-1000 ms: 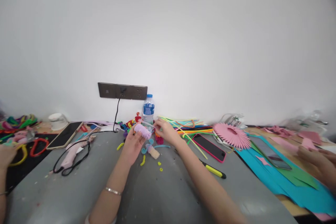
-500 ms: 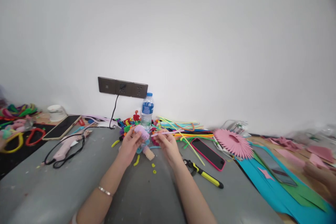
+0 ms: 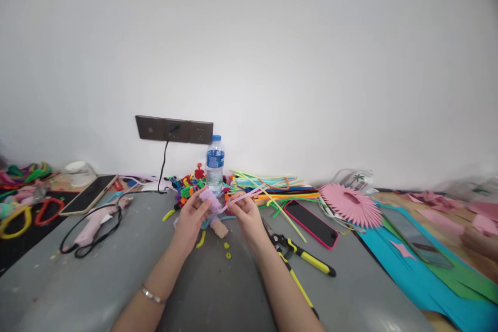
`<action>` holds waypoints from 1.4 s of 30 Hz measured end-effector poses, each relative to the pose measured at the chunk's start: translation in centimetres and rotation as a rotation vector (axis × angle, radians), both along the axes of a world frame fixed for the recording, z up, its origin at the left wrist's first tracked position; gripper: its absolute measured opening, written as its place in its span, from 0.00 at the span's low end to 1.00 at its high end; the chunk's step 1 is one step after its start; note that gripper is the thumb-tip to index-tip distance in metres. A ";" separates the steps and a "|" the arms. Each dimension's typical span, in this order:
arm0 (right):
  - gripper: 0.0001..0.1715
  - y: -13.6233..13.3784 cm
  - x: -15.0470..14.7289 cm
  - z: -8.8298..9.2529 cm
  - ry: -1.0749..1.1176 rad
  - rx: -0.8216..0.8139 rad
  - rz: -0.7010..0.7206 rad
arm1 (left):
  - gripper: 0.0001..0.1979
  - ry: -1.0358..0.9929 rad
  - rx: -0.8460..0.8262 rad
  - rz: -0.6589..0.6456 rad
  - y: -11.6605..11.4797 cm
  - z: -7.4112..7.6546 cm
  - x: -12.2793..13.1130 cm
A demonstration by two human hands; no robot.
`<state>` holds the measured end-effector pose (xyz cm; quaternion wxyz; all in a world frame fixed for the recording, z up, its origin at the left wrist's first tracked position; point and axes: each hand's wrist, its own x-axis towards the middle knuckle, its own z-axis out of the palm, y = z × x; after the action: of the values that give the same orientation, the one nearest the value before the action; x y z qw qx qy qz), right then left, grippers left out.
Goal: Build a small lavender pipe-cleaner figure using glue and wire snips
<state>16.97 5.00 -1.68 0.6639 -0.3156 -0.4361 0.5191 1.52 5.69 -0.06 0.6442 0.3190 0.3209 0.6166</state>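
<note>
My left hand (image 3: 192, 219) is closed around a fuzzy lilac coil of pipe cleaner (image 3: 210, 201), held above the grey table. Between the thumb and fingers of my right hand (image 3: 244, 213) is a lilac pipe cleaner strand (image 3: 249, 193), which slants up to the right and has its near end at the coil. Whether the strand joins the coil cannot be made out. Just below the hands lies a fuzzy beige roll (image 3: 219, 227), beside pale blue pieces partly hidden by my fingers. Small yellow bits (image 3: 227, 256) are scattered in front of it.
Behind my hands stand a water bottle (image 3: 215, 161) and bundled coloured pipe cleaners (image 3: 299, 195). Yellow-black pliers (image 3: 307, 259) and a pink-cased phone (image 3: 311, 224) lie right; a pink glue gun (image 3: 93, 225) with its cord lies left. Another person's hand (image 3: 480, 241) is at far right.
My right hand's strand has swung from nearly level to slanting up rightward. The lilac coil has tilted in my left hand. The view has shifted slightly, showing both handles of the pliers.
</note>
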 end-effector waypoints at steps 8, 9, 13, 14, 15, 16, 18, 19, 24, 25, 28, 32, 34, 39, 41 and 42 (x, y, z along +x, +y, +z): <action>0.14 -0.3 -0.1 0.2 -0.021 0.020 0.013 | 0.25 0.075 0.024 0.004 -0.3 0.3 0.4; 0.14 -0.3 -0.2 0.2 -0.024 0.019 0.013 | 0.25 0.077 0.025 0.001 -0.3 0.2 0.4; 0.15 -0.4 -0.2 0.4 -0.043 0.017 0.017 | 0.25 0.065 0.022 -0.002 -0.2 0.1 0.4; 0.15 -0.4 -0.2 0.4 -0.034 0.018 0.020 | 0.25 0.060 0.024 -0.003 -0.2 0.1 0.4; 0.16 -0.4 -0.2 0.5 -0.023 0.021 0.024 | 0.26 0.056 0.028 -0.009 -0.2 0.1 0.3; 0.17 -0.4 -0.3 0.5 -0.012 0.024 0.027 | 0.27 0.055 0.032 -0.015 -0.2 0.0 0.3; 0.17 -0.3 -0.3 0.5 0.002 0.028 0.029 | 0.28 0.064 0.035 -0.035 -0.2 0.0 0.3; 0.18 -0.3 -0.3 0.5 0.005 0.031 0.027 | 0.28 0.070 0.034 -0.044 -0.3 0.0 0.3; 0.20 -0.3 -0.3 0.7 0.003 0.032 0.000 | 0.31 0.110 0.050 -0.062 -0.2 -0.2 0.5; 0.21 -0.3 -0.3 0.7 -0.003 0.032 0.001 | 0.32 0.121 0.057 -0.061 -0.2 -0.2 0.5; 0.21 -0.3 -0.2 0.9 -0.020 0.036 0.014 | 0.33 0.139 0.059 -0.053 -0.1 -0.3 0.5; 0.21 -0.3 -0.2 0.9 -0.033 0.041 0.024 | 0.29 0.118 0.023 -0.066 -0.2 -0.1 0.5; 0.20 -0.4 -0.1 0.8 -0.042 0.044 0.025 | 0.28 0.124 0.012 -0.081 -0.3 0.1 0.6; 0.18 -0.6 -0.1 0.8 -0.064 0.052 0.046 | 0.29 0.174 0.014 -0.068 -0.3 0.4 0.5; 0.19 -0.6 -0.2 0.8 -0.076 0.051 0.060 | 0.31 0.185 0.021 -0.068 -0.3 0.4 0.4; 0.19 -0.6 -0.2 0.8 -0.080 0.052 0.064 | 0.31 0.187 0.022 -0.066 -0.3 0.3 0.4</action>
<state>16.80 4.40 -0.86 0.6369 -0.3046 -0.4855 0.5157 1.90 5.43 0.26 0.6278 0.3926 0.3624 0.5661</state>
